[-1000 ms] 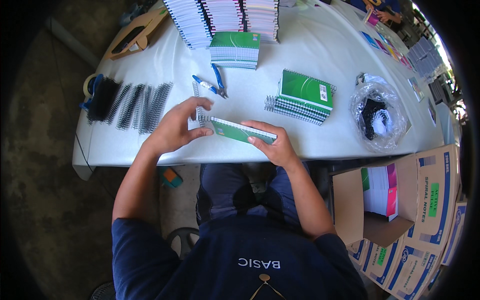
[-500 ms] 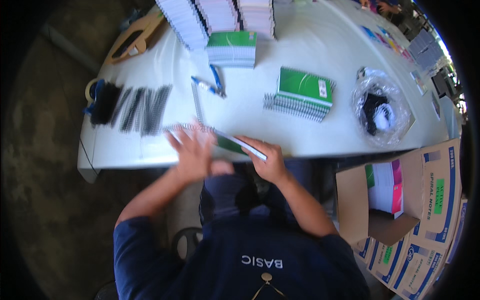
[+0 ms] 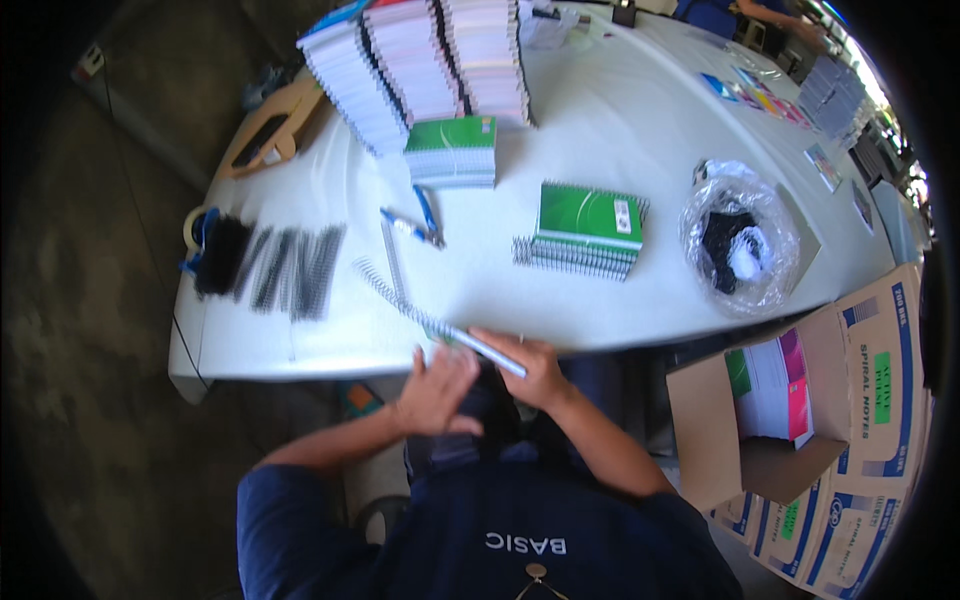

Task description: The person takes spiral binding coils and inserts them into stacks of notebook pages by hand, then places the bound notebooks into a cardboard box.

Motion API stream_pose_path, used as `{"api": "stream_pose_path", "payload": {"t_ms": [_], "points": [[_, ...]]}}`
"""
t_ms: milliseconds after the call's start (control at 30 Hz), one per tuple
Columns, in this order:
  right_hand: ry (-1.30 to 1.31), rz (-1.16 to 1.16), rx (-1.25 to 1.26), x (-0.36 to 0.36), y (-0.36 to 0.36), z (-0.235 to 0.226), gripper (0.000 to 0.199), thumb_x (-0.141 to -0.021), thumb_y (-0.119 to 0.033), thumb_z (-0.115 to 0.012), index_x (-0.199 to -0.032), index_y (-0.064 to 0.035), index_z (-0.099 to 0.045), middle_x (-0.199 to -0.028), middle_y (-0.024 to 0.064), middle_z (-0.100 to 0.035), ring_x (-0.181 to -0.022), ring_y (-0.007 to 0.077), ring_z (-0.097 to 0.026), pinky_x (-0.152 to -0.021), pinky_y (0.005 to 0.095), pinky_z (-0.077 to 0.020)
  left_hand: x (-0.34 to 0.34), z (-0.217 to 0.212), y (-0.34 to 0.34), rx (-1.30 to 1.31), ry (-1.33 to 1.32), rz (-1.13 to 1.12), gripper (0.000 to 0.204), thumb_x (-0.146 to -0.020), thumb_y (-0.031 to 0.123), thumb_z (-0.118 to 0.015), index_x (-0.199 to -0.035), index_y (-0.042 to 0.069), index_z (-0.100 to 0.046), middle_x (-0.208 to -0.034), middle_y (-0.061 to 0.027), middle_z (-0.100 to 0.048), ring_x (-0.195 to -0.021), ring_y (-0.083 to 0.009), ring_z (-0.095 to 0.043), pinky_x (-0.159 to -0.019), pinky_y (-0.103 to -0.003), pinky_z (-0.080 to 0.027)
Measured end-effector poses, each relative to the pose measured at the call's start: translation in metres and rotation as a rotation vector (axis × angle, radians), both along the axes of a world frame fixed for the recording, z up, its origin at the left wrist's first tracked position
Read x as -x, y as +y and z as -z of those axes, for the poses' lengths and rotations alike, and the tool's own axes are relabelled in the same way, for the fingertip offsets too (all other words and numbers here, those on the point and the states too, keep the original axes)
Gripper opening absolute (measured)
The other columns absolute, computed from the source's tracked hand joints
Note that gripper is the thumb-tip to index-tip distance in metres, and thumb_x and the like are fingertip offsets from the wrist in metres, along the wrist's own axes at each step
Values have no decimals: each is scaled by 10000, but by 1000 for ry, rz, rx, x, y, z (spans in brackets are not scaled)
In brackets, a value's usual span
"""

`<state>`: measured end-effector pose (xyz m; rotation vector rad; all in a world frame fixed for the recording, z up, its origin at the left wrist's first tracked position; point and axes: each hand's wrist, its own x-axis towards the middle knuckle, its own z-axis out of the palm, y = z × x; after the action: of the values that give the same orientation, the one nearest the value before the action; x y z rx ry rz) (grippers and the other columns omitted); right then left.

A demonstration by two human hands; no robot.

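My right hand (image 3: pixel 537 368) grips a thin green notebook (image 3: pixel 488 352), held edge-on over the table's near edge. My left hand (image 3: pixel 437 392) is pressed against the notebook's near side, fingers around it. A silver spiral wire (image 3: pixel 395 295) sticks out from the notebook's left end and runs up-left across the white table (image 3: pixel 620 130). A second loose wire (image 3: pixel 391 258) lies just beyond it.
Two stacks of green spiral notebooks (image 3: pixel 587 228) (image 3: pixel 452 150) lie mid-table, with tall piles of pages (image 3: pixel 420 65) behind. Black coils (image 3: pixel 285 270) lie left, blue pliers (image 3: pixel 420 222) in the middle, a plastic bag (image 3: pixel 740 240) right. Open cardboard boxes (image 3: pixel 800 420) stand at my right.
Both hands pulled the notebook back from the tabletop to the near edge and tipped it on edge. The spiral wire now trails out of its left end.
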<state>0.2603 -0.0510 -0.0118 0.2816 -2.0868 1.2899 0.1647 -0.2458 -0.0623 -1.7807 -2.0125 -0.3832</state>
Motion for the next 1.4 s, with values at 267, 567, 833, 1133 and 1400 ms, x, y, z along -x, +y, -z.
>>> {"api": "stream_pose_path", "payload": {"t_ms": [267,567,833,1133,1400], "points": [[52,44,13,10,0,8,599,-657,123,-548,-1224,-68,-563,-1184,129,-596,-1015,282,-615,-878,363,-491,2,-5,21,-173,-206,47,1113,-724,758,-461,-1366,-113,-199,-1362,-396,-226,-1225,-616,-232,-989,-669,-186],[-8,-10,54,9,-7,2,549,-683,105,-554,-1205,-64,-564,-1082,155,-632,-938,316,-631,-787,382,-518,0,-37,39,-176,-129,198,1135,-721,793,-412,-1408,-73,-157,-1398,-362,-188,-1321,-538,-126,-1034,-646,-92],[-92,-71,75,19,-7,9,519,-711,63,-551,-1217,-53,-539,-1036,171,-641,-904,342,-635,-771,391,-518,4,-33,47,-102,-96,26,1149,-729,796,-395,-1345,-153,-197,-1410,-400,-84,-1300,-557,-110,-1042,-636,-77],[-111,-252,214,25,-2,-1,503,-764,-69,-632,-1249,-98,-501,-1039,163,-642,-906,345,-633,-772,385,-502,-7,-42,56,-152,-123,80,920,-845,673,-381,-1384,-59,-243,-1413,-334,-224,-1310,-514,-180,-1042,-618,-47],[-212,-127,308,27,7,0,485,-761,35,-587,-1226,-20,-459,-1042,179,-633,-986,322,-626,-811,354,-501,-6,-139,75,3,-170,-60,332,-741,181,-717,-1055,142,-618,-1078,-7,-587,-1029,-198,-532,-865,-407,-295]]}}
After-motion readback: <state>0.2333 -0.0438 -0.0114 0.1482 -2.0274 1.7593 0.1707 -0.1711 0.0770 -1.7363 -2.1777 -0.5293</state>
